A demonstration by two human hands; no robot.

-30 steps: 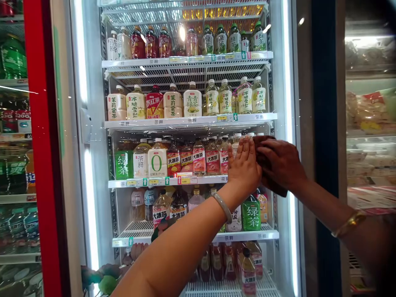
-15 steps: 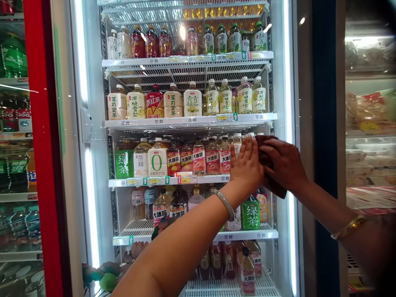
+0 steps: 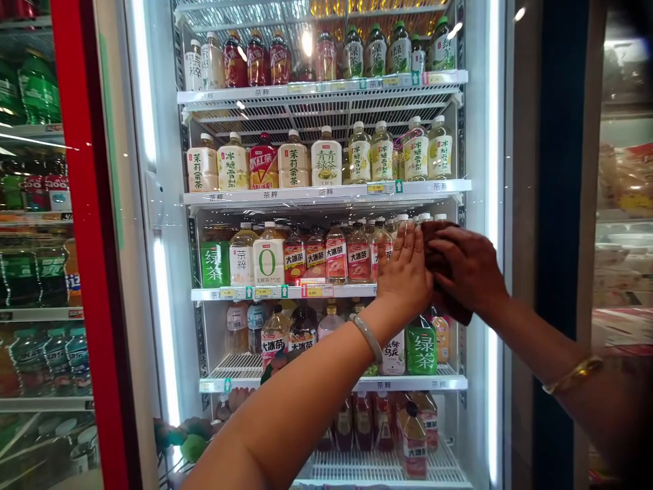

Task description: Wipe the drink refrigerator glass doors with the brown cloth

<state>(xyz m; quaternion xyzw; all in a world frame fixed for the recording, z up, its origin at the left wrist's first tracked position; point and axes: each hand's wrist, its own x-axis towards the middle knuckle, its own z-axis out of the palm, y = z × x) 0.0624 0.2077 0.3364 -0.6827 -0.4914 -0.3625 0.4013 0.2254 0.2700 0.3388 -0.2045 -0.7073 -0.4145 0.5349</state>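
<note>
A tall glass-door drinks cooler stands in front of me, its shelves lined with bottled teas. Against the glass, at the height of the middle shelf (image 3: pixel 326 293), my left hand (image 3: pixel 405 272) lies flat with its fingers stretched upward. It holds nothing, and a pale bangle (image 3: pixel 368 338) circles its wrist. Just right of it, my right hand (image 3: pixel 466 262) presses a dark brown cloth (image 3: pixel 443 253) to the glass, fingers bent over it. The cloth's left edge meets my left hand's fingers. Part of the cloth is hidden under my right hand, whose wrist carries a gold-coloured bracelet (image 3: pixel 574 374).
Behind the glass are a green tea bottle (image 3: pixel 421 346) and a white bottle marked 0 (image 3: pixel 268 255). A red cooler frame (image 3: pixel 84 204) with more drinks is at left. Dark frame (image 3: pixel 556 170) and another lit cabinet stand at right. Leaves and a green round shape reflect low left.
The view has shifted, so the shelves sit a little further right and higher. Both hands and the cloth stay close together on the glass, slightly further left against the bottles.
</note>
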